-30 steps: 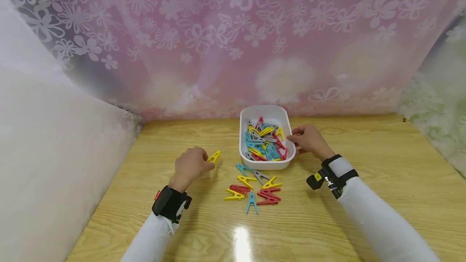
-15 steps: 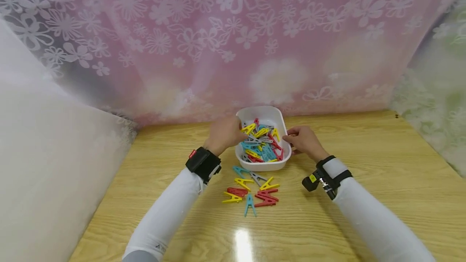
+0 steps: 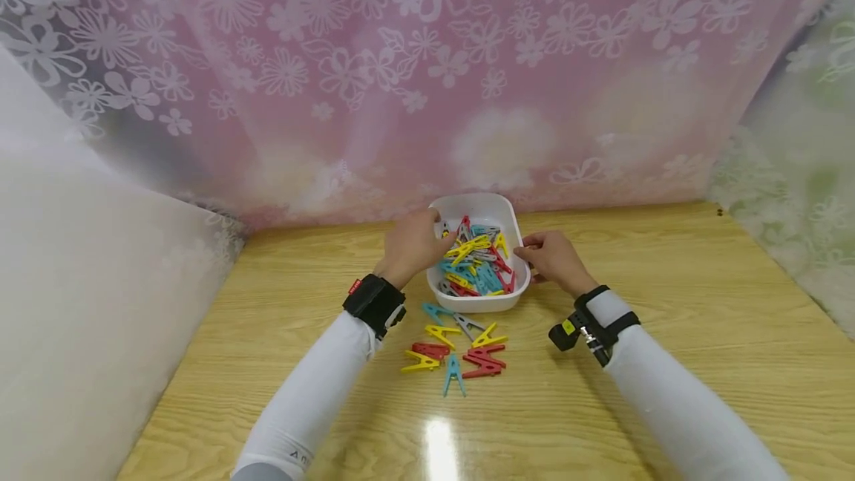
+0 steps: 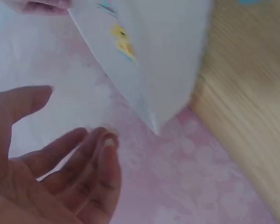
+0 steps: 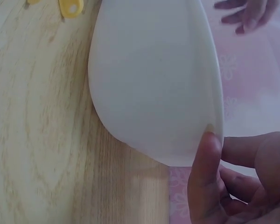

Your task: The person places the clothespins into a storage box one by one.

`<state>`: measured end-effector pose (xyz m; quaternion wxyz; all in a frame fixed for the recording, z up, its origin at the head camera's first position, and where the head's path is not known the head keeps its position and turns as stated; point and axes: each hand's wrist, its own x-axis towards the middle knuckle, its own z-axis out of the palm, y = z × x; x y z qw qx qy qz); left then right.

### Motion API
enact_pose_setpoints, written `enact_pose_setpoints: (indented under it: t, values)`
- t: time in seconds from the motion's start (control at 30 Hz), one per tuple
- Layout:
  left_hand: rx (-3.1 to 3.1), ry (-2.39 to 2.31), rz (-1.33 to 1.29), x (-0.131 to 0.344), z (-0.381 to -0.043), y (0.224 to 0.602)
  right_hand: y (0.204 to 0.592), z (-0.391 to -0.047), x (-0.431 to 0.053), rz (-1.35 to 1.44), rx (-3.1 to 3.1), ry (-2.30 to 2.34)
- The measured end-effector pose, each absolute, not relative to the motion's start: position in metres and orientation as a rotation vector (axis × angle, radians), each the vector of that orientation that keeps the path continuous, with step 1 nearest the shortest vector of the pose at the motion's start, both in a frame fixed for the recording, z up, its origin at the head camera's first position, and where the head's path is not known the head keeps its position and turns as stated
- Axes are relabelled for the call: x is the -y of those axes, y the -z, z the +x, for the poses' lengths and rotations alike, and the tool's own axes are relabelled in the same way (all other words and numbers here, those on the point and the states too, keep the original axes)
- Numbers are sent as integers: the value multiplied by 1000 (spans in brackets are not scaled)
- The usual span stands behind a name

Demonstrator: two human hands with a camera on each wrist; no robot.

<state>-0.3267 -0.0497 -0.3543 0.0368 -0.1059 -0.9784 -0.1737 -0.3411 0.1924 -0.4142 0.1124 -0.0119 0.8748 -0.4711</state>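
A white plastic basin [image 3: 479,304] stands at the back of the table, holding a heap of yellow, red, blue and grey clothespins. Over its left rim hovers my left hand [image 3: 415,243], and the left wrist view shows that hand's [image 4: 60,172] thumb apart from its bent fingers, with nothing between them. A yellow clothespin [image 3: 467,247] lies on top of the heap, just right of those fingers. On the opposite side, my right hand [image 3: 556,260] pinches the basin's right rim; in the right wrist view, its fingers [image 5: 206,163] lie on both sides of the wall.
Several loose clothespins lie in front of the basin, among them a blue one [image 3: 453,375], a yellow one [image 3: 421,362] and a red one [image 3: 482,367]. A pink flowered cloth [image 3: 374,95] hangs behind the wooden table [image 3: 300,318].
My left hand has carried a yellow clothespin from the table left of the basin to above it and let go of it on the heap. The right hand stays at the rim.
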Motion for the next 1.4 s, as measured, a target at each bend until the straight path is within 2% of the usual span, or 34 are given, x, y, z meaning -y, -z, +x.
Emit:
enact_pose_setpoints:
  t: [0.17, 0.37, 0.47, 0.6, 0.8, 1.4]
  values:
    - [2911, 651, -396, 78, -316, 363, 414, -343, -192, -29, -2569, 1363]
    - [3105, 720, -933, 113, -283, 376, 416, -345, -191, -32, -2573, 1360]
    - [3220, 772, -1072, 127, -257, 384, 417, -345, -190, -39, -2571, 1358]
    - [3275, 686, -1051, 135, -235, 399, 417, -344, -190, -54, -2579, 1361]
    - [3243, 455, -995, 134, -222, 411, 418, -343, -191, -61, -2584, 1378]
    - [3185, 375, -1007, 125, -215, 422, 417, -343, -192, -36, -2550, 1399]
